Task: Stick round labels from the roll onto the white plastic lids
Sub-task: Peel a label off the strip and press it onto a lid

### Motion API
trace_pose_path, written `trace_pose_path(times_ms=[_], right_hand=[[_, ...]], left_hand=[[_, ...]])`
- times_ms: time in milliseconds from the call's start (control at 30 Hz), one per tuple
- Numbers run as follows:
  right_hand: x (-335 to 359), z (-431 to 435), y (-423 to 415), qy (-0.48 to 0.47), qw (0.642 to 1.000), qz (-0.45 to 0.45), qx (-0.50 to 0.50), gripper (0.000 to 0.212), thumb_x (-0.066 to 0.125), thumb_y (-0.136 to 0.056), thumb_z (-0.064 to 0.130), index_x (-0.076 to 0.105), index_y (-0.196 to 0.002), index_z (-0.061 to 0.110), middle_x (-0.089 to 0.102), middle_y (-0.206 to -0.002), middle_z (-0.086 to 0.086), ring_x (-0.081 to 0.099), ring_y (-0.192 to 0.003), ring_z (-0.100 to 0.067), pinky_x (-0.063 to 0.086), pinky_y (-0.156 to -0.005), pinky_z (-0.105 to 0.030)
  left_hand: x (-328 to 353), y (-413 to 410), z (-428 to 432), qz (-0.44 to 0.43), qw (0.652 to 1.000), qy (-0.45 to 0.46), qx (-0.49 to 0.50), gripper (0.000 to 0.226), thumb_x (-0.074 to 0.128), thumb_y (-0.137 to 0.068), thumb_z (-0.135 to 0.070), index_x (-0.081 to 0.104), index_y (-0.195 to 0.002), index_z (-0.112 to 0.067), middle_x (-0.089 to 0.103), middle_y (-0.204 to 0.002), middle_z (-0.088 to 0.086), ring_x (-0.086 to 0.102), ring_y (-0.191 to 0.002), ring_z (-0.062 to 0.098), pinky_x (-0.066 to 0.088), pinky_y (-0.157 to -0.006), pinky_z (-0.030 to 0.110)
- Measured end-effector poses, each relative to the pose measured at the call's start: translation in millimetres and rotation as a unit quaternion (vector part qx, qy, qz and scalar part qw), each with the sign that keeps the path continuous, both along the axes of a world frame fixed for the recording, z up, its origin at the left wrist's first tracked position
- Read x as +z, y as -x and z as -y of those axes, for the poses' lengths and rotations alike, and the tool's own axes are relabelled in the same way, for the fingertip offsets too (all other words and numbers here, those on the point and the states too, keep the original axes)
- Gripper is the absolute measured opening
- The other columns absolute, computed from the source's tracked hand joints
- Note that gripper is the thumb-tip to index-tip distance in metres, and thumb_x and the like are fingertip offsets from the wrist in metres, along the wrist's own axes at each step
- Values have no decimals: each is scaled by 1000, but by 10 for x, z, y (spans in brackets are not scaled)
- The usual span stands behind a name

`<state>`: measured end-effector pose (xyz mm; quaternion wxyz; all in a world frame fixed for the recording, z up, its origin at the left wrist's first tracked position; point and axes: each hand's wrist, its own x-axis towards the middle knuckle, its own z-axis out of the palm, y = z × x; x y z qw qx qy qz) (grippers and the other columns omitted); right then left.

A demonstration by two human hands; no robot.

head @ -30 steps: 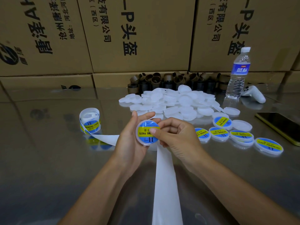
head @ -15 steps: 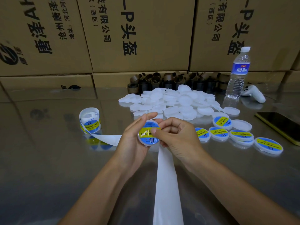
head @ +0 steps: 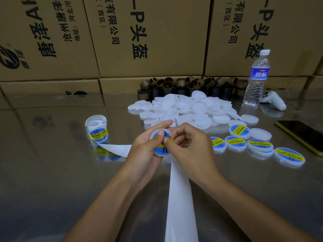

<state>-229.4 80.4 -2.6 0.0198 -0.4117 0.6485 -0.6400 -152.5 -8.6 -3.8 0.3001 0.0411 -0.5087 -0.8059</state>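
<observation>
1. The lid [head: 165, 131] is round and white. It is right between the two hands, held up off the table [head: 52, 172], with its top turned toward the person.
2. A blue and yellow label [head: 163, 150] is on it. A round lid has no long side, but the yellow stripe runs across from left to right.
3. The left hand [head: 143, 151] has its fingers curled round the lid and its thumb pushing down on the label.
4. The right hand [head: 190, 147] holds the lid's right edge with curled fingers, and its thumb pushes on the label too.
5. The row of done lids [head: 258, 145] lies to the right, close to the right hand. I think that hand is the one to put this lid down there.
6. The pile of bare lids [head: 192, 109] lies past the hands and a bit to the right, so the right hand is nearer to it too.
7. The roll [head: 96, 128] stands on the left, nearer the left hand. Its white paper strip [head: 180, 198] runs under the hands and back toward the person.
</observation>
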Motion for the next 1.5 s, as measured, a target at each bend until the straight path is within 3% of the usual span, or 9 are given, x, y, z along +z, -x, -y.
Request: trace_pose_path(times_ms=[67, 267, 467, 633, 867, 1100, 1233, 1367, 1500], right_hand=[[-11, -2, -14, -8, 999, -27, -21, 22, 72, -79, 18, 56, -66, 26, 55, -57, 14, 50, -53, -1, 40, -51, -12], [14, -18, 1, -61, 983, -149, -86, 20, 64, -82, 24, 50, -68, 23, 54, -56, 7, 52, -61, -8, 40, -53, -24], [-12, -25, 8, -103, 968, -209, -91, 20, 47, -89, 43, 42, -81, 25, 45, -53, 10, 49, -55, -12, 38, -51, -31], [-13, -33, 21, -114, 972, -168, -120, 31, 43, -84, 55, 36, -83, 25, 50, -55, 8, 53, -57, -13, 39, -51, -33], [89, -46, 94, -47, 992, 105, 45, 21, 71, -81, 31, 65, -72, 13, 59, -54, 5, 50, -46, -2, 42, -50, -14], [102, -58, 94, -60, 986, 85, 129, 15, 62, -90, 20, 69, -77, 16, 54, -48, 11, 45, -44, -5, 39, -51, -12], [107, -52, 75, -28, 988, 97, 118, 17, 61, -90, 17, 67, -75, 13, 54, -47, 11, 44, -43, -3, 39, -48, -12], [123, -58, 88, 23, 988, 129, 80, 17, 62, -90, 18, 65, -74, 13, 56, -47, 10, 45, -43, -3, 40, -48, -12], [117, -57, 85, 40, 989, 123, 71, 18, 59, -91, 21, 66, -78, 13, 63, -56, 8, 49, -46, -4, 45, -52, -15]], left_hand=[[-2, 0, -2, -1, 1000, 2, -5, 34, 53, -81, -17, 63, -113, -8, 72, -104, 13, 68, -104, 28, 55, -90, 32], [0, 8, -36, -1, 1000, 4, -11, 33, 52, -80, -16, 62, -110, -7, 74, -86, 2, 71, -81, 14, 54, -69, 19], [15, -1, -23, -9, 1000, -10, -18, 34, 52, -79, -16, 62, -110, -7, 74, -96, 6, 71, -89, 15, 55, -71, 21], [16, 1, -20, -16, 1000, -17, -15, 32, 53, -79, -17, 64, -107, -8, 74, -100, 6, 71, -93, 16, 56, -74, 22], [27, -10, -19, -24, 1000, -18, -4, 27, 51, -80, -17, 65, -102, -7, 72, -109, 5, 69, -102, 19, 57, -83, 27], [61, -20, -28, -47, 997, -62, -21, 31, 49, -82, -15, 61, -109, -7, 73, -108, 3, 69, -100, 17, 58, -77, 27], [48, -5, -26, -23, 999, -35, -1, 33, 53, -82, -19, 62, -111, -7, 73, -106, 3, 69, -97, 17, 56, -79, 27], [3, 11, -25, 17, 999, 14, 48, 39, 57, -82, -22, 63, -111, 3, 70, -107, 16, 67, -98, 19, 55, -87, 25], [-12, 7, -16, 25, 997, 39, 64, 40, 59, -78, -24, 64, -108, 3, 72, -99, 13, 68, -90, 16, 54, -79, 22]])
